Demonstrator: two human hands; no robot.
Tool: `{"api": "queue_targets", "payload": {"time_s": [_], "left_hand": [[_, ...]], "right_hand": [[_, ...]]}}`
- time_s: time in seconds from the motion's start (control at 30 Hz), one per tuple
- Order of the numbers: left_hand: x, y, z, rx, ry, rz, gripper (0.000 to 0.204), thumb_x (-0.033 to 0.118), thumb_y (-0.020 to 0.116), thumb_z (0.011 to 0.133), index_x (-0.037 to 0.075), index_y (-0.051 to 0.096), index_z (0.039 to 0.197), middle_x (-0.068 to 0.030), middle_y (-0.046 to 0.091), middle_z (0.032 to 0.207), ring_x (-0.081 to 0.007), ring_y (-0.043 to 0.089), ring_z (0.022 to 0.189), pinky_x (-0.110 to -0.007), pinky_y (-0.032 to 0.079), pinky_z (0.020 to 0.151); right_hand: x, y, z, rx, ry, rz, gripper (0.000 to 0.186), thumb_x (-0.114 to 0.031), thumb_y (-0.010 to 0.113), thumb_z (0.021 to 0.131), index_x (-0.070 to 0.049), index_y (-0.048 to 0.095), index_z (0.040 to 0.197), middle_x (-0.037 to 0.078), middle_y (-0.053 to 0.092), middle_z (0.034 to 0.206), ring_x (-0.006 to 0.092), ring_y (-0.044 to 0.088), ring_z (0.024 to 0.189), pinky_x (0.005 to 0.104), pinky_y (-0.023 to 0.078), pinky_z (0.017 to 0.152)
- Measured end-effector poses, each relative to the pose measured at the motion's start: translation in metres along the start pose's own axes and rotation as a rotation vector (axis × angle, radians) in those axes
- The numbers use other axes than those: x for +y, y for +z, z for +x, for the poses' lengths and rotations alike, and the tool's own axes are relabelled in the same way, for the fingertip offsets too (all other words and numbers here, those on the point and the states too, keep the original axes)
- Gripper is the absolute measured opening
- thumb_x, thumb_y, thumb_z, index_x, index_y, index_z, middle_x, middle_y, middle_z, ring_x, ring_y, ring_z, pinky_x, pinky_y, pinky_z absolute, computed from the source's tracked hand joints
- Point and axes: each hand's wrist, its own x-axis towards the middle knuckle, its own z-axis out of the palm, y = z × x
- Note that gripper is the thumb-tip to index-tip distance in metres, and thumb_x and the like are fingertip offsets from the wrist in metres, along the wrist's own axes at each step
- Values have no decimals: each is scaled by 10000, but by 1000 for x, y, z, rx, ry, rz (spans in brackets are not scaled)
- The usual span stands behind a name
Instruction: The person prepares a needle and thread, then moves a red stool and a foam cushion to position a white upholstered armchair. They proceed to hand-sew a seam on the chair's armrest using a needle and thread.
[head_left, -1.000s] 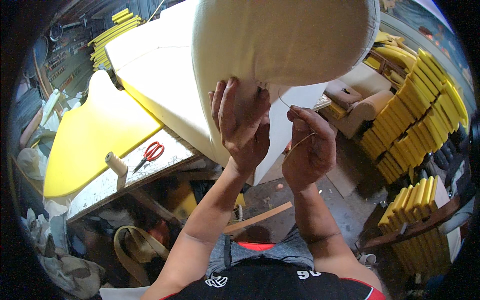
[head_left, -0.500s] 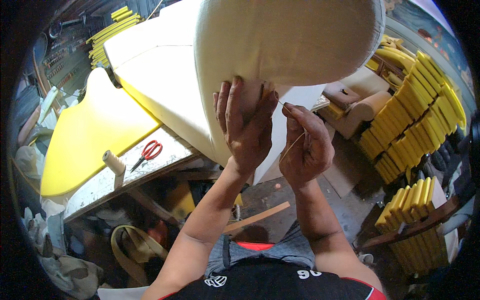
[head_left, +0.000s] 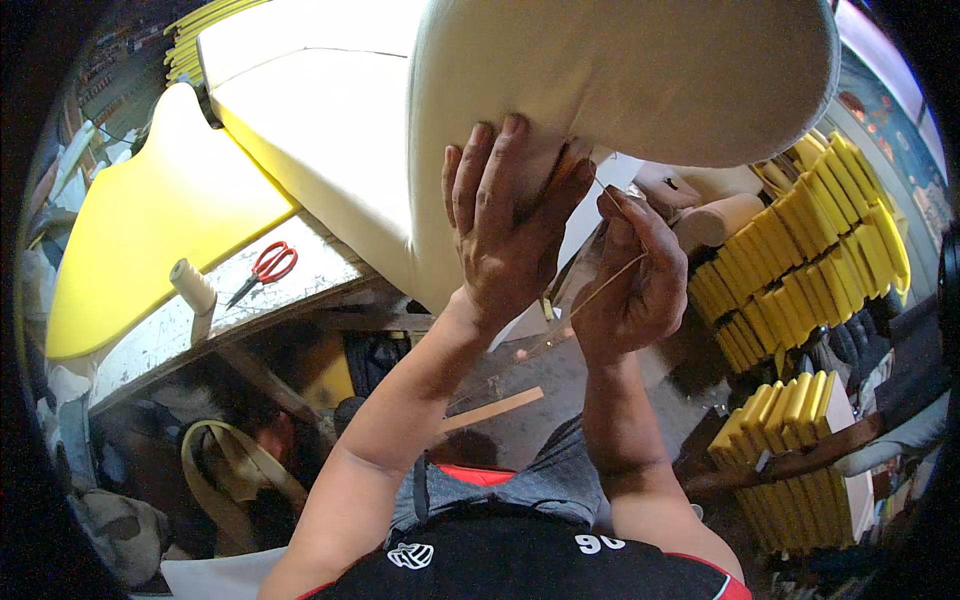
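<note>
A large upholstered piece in cream fabric (head_left: 620,80) fills the upper middle, its rounded end overhanging to the right. My left hand (head_left: 510,220) lies against its lower edge, with several fingers stretched over the cloth; the index finger reaches to the edge and the thumb is mostly hidden. Just right of it, my right hand (head_left: 635,270) is closed in a pinch on a pale thread (head_left: 608,283). A thin taut length runs from the fabric edge to those fingertips, and more thread trails across the palm. Whether a needle is there I cannot make out.
Red-handled scissors (head_left: 268,268) and a thread spool (head_left: 193,287) rest on the worn white workbench (head_left: 140,352), beside a yellow foam panel (head_left: 165,220). Stacked yellow foam pieces (head_left: 810,260) stand at the right, more (head_left: 785,430) below. A wooden strip (head_left: 490,410) lies on the floor.
The view has shifted, so the upholstered piece and both hands sit farther right and the bench farther left. My hands keep much the same grip and touch, with the thread still stretched between them.
</note>
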Motion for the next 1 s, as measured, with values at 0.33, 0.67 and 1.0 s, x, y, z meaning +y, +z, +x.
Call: {"api": "queue_targets", "payload": {"time_s": [0.33,0.67,1.0], "left_hand": [[-3,-2,-3,-34,-17,2,363,194,719,850,309,723,1194,-156,486,1461,-362,416,1367,-518,252,1170],[-1,-8,2,-53,-10,2,364,116,736,813,266,755,1144,-195,487,1455,-409,444,1339,-533,290,1145],[-5,0,-4,-10,-15,-12,391,175,738,827,305,723,1196,-120,491,1463,-339,425,1368,-503,260,1176]], "right_hand": [[-3,1,-2,-16,15,-32,143,70,665,891,32,647,1028,212,727,940,286,724,887,355,581,803],[4,4,-6,-5,-55,-22,194,85,662,884,56,611,1069,250,713,968,316,720,912,385,597,804],[13,8,-10,-12,-159,-81,165,36,632,925,39,609,1089,256,713,989,335,732,893,384,604,791]]}}
